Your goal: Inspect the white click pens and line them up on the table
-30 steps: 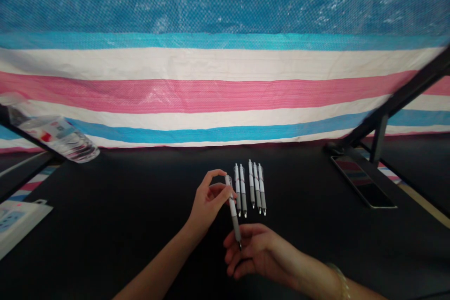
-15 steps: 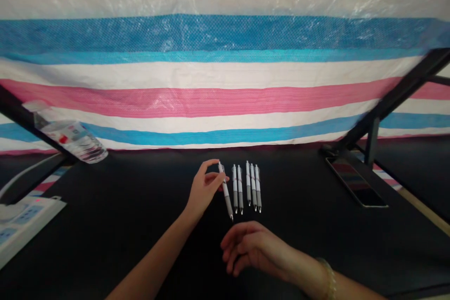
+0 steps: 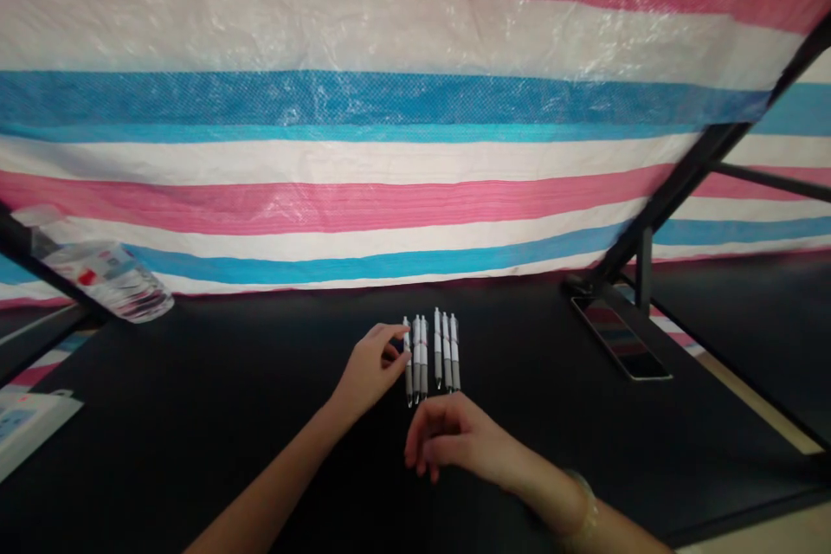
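Head cam, L hand (image 3: 370, 365) part-open at leftmost pen (image 3: 409, 383), grip unclear, R hand (image 3: 466, 440) half-curled, empty, clear btl (image 3: 123, 284), contents unclear

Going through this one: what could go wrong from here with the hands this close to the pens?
The left hand is at the leftmost pen; a slip might nudge the next pen askew. The right hand is near the lower ends of the right-hand trio and might brush them out of line.

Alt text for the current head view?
The left hand touches the leftmost of six white-and-grey pens, grouped in threes on a black tabletop; the right hand is nearer the camera. Behind: a pink-white-blue striped sheet.
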The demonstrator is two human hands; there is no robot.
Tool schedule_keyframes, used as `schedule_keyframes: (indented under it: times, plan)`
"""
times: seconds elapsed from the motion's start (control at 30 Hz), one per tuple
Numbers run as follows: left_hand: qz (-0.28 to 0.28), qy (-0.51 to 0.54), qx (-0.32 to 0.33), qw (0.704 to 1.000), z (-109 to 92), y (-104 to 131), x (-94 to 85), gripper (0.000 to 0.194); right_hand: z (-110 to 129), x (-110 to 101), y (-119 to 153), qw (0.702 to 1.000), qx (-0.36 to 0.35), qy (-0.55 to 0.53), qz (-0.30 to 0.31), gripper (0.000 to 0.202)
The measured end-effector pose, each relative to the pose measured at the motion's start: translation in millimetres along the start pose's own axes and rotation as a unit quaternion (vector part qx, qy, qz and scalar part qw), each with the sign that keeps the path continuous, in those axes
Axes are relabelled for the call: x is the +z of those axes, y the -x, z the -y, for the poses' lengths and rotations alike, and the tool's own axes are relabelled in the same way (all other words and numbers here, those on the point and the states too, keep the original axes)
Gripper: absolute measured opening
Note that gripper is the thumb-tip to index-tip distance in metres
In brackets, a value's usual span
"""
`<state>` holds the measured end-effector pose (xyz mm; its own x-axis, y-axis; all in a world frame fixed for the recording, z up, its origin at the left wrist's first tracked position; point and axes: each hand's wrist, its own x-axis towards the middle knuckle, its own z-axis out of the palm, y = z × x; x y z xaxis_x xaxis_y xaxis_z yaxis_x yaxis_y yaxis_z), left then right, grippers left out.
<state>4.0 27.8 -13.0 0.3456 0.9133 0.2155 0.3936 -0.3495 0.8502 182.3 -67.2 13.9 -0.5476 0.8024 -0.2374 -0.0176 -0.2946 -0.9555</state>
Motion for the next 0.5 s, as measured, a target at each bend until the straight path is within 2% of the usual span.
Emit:
schedule_keyframes:
  times: [0.03,0.07,0.1,0.17,0.2,0.23,0.3,0.5]
  plan:
    - [0.040,-0.026,0.036,0.998,-3,7,-3.6,0.033,4,-4,2,0.997,-0.030,0.063,-0.030,0.015]
    - [0.077,-0.058,0.077,0.992,-6,13,-6.9,0.038,8,-8,3,0.977,-0.082,0.182,-0.077,0.016]
    - [0.108,-0.091,0.114,0.983,-8,19,-9.5,0.045,12,-13,4,0.936,-0.125,0.308,-0.120,0.018]
    - [0.146,-0.145,0.158,0.966,-10,28,-11.8,0.053,17,-22,5,0.818,-0.167,0.523,-0.175,0.020]
    - [0.157,-0.166,0.172,0.958,-10,31,-11.4,0.054,18,-25,5,0.772,-0.169,0.586,-0.180,0.021]
    - [0.162,-0.184,0.180,0.953,-10,32,-10.2,0.054,19,-28,4,0.741,-0.168,0.626,-0.175,0.022]
    - [0.162,-0.211,0.194,0.944,-8,32,-6.2,0.052,19,-32,2,0.718,-0.167,0.659,-0.150,0.025]
    - [0.138,-0.250,0.236,0.929,-6,31,4.7,0.040,11,-33,-1,0.692,-0.147,0.700,-0.099,0.027]
